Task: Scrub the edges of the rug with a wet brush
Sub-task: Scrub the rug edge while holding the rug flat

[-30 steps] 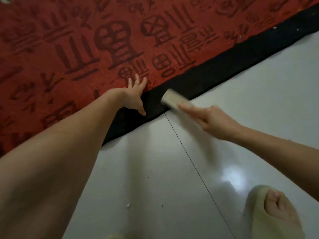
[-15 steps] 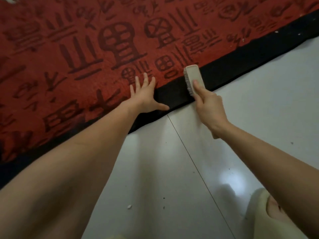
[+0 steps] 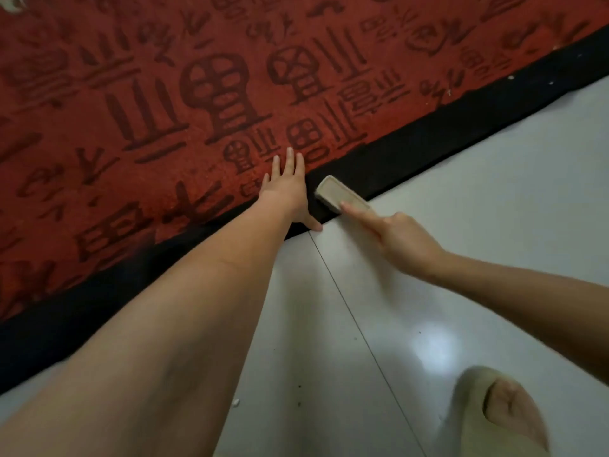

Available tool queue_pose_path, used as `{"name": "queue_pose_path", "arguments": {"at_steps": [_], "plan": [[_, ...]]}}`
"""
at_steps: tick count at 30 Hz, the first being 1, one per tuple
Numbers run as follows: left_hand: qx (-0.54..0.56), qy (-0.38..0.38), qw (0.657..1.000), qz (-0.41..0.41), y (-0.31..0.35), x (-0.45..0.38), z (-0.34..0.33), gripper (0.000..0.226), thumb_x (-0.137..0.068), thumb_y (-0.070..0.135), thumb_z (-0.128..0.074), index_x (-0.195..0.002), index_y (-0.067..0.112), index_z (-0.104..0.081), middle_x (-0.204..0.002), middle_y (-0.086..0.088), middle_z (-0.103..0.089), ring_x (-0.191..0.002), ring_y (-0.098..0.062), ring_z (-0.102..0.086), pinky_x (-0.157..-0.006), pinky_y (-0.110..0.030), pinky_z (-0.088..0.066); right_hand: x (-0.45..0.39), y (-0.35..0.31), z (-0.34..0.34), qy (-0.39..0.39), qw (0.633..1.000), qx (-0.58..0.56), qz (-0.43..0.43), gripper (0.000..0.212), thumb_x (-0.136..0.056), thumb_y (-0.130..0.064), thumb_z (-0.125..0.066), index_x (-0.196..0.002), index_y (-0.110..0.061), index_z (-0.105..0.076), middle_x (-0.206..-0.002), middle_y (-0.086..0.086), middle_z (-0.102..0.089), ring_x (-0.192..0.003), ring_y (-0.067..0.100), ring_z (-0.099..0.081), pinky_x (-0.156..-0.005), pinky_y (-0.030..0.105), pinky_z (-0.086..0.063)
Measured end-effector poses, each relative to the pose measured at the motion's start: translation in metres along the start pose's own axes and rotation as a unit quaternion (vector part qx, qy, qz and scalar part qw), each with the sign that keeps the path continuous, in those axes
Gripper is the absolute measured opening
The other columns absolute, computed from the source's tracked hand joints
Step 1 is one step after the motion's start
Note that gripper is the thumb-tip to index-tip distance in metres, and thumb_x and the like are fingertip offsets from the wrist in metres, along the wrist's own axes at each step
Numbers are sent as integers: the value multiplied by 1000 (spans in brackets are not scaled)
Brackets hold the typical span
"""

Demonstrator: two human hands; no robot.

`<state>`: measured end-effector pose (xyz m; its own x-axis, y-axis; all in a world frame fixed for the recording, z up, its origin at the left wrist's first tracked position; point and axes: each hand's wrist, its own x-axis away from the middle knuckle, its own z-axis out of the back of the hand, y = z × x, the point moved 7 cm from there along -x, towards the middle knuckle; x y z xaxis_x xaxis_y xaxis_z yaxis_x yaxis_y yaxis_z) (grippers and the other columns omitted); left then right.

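While left hand presses rug, brush seemingly beside it

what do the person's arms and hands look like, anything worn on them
Both arms are bare as far as the head view shows: no sleeves, gloves, watch or bracelets. The left hand and right hand show no rings that can be made out, though the right hand is slightly blurred. The left forearm fills the lower left of the frame; the right comes in from the right edge.
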<state>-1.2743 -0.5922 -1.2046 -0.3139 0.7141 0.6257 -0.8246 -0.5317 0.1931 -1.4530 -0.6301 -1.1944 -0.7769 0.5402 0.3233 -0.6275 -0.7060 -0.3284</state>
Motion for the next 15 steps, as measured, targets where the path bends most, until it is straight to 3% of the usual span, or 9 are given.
{"name": "queue_pose_path", "arguments": {"at_steps": [5,7,9,12,13,15], "plan": [[6,-20,999,25,8,7,6,144,-64,46,-87,-153,12,21,-158,-5,31,-148,-31,21,-119,-50,-3,-16,86,76,88,976,-69,-189,53,-99,-18,-36,-146,-43,-35,-118,29,-57,-100,45,-57,-86,44,-47],[33,5,999,18,14,1,12,140,-66,48,-86,-154,12,18,-159,-5,30,-147,-29,22,-120,-50,0,-11,58,58,94,974,-123,-167,51,-100,-20,-37,-146,-41,-35,-115,30,-60,-99,45,-59,-84,42,-47],[56,29,998,9,22,-8,13,136,-69,48,-84,-155,14,15,-160,-5,27,-148,-28,22,-120,-49,1,-8,16,25,64,983,-156,-77,56,-99,-18,-39,-146,-48,-30,-107,25,-65,-93,40,-63,-80,39,-49],[47,27,998,15,25,-19,8,137,-67,49,-84,-155,16,16,-160,-4,28,-148,-27,21,-120,-49,2,-17,7,10,8,996,-88,28,68,-94,-14,-42,-147,-51,-21,-98,21,-66,-85,38,-64,-71,35,-46],[40,21,999,16,26,-23,8,138,-67,50,-85,-155,17,17,-159,-3,29,-148,-27,21,-120,-49,2,-27,30,21,25,997,-64,18,70,-92,-12,-42,-147,-51,-21,-96,21,-65,-84,39,-63,-69,34,-42],[32,11,999,31,28,-21,11,141,-66,49,-86,-154,19,20,-158,-3,32,-147,-28,24,-119,-52,2,-38,85,54,86,989,-78,-94,62,-96,-16,-42,-147,-48,-27,-93,25,-63,-84,42,-61,-69,37,-42]]}}
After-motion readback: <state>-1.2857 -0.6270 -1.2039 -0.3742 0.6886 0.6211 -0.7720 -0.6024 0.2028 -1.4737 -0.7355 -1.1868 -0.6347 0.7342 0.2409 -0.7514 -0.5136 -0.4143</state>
